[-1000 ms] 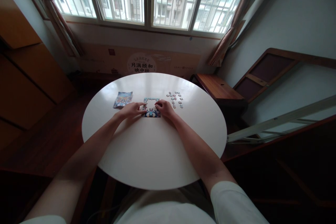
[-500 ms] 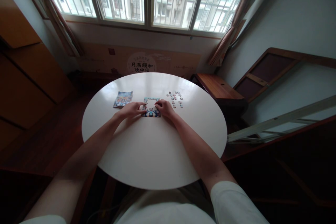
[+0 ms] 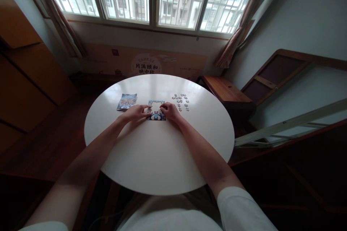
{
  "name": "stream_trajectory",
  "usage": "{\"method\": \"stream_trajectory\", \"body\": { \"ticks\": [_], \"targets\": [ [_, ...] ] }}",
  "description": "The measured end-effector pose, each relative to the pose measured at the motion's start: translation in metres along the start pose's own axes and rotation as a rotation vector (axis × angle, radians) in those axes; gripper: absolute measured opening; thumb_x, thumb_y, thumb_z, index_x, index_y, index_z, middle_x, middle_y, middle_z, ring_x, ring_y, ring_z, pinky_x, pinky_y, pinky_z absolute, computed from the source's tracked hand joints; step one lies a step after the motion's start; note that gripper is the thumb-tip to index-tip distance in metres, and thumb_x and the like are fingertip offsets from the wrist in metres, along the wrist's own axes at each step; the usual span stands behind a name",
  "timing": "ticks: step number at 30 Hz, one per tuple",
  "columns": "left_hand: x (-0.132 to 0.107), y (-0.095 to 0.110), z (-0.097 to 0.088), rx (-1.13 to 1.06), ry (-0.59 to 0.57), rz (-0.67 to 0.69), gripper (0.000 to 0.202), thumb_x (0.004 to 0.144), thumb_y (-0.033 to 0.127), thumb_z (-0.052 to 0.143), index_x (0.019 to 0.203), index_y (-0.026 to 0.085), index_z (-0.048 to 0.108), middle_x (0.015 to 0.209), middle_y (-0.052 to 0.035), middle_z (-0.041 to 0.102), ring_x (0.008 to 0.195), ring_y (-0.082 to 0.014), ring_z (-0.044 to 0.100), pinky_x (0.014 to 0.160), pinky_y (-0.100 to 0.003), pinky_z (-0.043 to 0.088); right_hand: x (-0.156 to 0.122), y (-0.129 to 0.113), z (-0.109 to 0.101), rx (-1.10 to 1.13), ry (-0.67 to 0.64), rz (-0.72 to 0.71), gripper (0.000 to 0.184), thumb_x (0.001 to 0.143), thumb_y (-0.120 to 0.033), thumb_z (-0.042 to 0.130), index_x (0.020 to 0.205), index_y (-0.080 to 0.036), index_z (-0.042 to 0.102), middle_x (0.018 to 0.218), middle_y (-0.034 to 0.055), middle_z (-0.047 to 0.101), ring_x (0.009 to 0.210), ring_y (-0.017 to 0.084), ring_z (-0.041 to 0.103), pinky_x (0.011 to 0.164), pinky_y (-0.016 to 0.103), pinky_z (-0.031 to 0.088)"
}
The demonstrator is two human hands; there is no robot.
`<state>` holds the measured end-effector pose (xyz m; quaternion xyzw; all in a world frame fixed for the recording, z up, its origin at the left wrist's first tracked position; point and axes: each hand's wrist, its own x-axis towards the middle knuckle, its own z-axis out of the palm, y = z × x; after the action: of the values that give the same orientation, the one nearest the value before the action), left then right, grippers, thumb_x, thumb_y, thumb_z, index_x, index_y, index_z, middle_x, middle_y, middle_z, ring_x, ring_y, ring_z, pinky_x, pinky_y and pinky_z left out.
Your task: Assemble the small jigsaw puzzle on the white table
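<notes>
the clearest writing is on the tan banner (image 3: 189, 59) on the wall below the window (image 3: 127, 0): two rows of dark chinese characters inside a pale round emblem, 月满颐和 over 映中秋. a curved line of lettering arches above them, too faint to read with certainty, and the small lines at either side cannot be made out. a printed sheet (image 3: 127, 101), blue and orange, lies on the left of the round white bench (image 3: 154, 151); it seems to bear lettering near its top, but too small to read.

the part-built jigsaw (image 3: 155, 117) lies flat on the bench between the two hands, its border framing a pale middle, with blue figures filled in along the near side. both arms reach forward over the bench from short white sleeves (image 3: 230, 202). the left hand (image 3: 135, 112) lies low at the jigsaw's left edge, thumb and forefinger parted. the right hand (image 3: 171, 110) is bent at the right edge, fingers curled inward; whether they pinch a piece, i cannot tell. just beyond it, to the right, loose pieces (image 3: 178, 98) lie scattered.
</notes>
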<state>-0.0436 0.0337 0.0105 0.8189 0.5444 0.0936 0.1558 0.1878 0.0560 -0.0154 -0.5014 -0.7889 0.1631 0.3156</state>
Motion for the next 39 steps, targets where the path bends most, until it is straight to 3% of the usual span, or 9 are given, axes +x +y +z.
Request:
{"method": "stream_trajectory", "body": {
  "ticks": [39],
  "targets": [
    [-0.0006,0.0016,-0.0006,0.006,-0.003,0.000,0.066,0.084,0.059,0.053,0.136,0.019,0.060,0.075,-0.0026,0.067,0.063,-0.0165,0.056,0.058,-0.025,0.030,0.0014,0.0055,0.0025,0.010,0.005,-0.015,0.016,0.084,-0.018,0.061,0.090,-0.018,0.076,0.092,0.0052,0.072,0.081,0.016,0.063,0.079,0.027,0.048]
  ]
}}
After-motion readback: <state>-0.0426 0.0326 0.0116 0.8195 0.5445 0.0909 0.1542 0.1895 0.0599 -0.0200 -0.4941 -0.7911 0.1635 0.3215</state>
